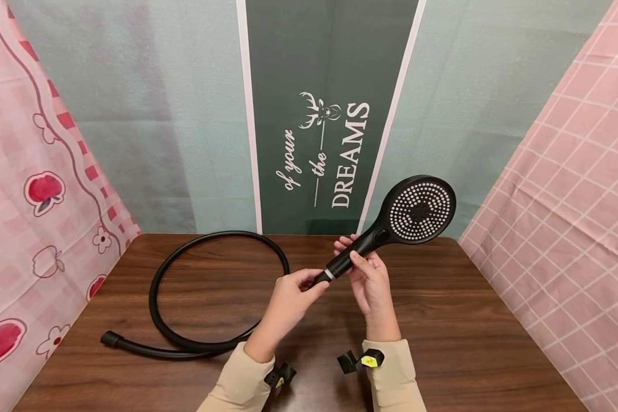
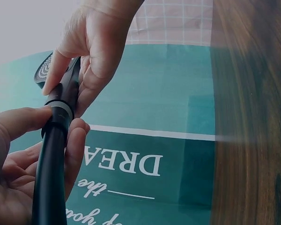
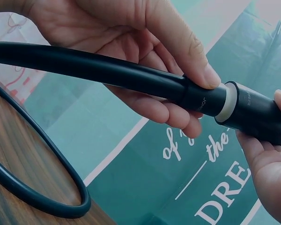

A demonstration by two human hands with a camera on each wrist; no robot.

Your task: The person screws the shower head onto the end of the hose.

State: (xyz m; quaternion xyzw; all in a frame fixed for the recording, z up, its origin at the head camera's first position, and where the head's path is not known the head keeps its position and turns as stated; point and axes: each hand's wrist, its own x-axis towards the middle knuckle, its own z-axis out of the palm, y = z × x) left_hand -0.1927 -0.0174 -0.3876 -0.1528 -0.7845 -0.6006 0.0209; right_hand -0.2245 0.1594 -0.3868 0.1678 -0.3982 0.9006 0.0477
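Observation:
My right hand [image 1: 372, 280] grips the handle of a black shower head [image 1: 419, 210], which tilts up to the right with its dotted spray face toward the head camera. At the lower end of that handle, my left hand [image 1: 290, 303] pinches the end fitting [image 3: 203, 97] of a black shower hose [image 3: 84, 65] between thumb and fingers. The fitting lines up with the handle, and a pale ring [image 3: 228, 103] shows between the two. In the left wrist view the left thumb [image 2: 30, 122] lies right at this ring.
The hose loops across the brown wooden table [image 1: 443, 320] on the left, its free end [image 1: 111, 339] lying near the left edge. Behind the table hangs a green cloth with white lettering [image 1: 350, 154]. Pink patterned cloths [image 1: 571, 229] flank both sides.

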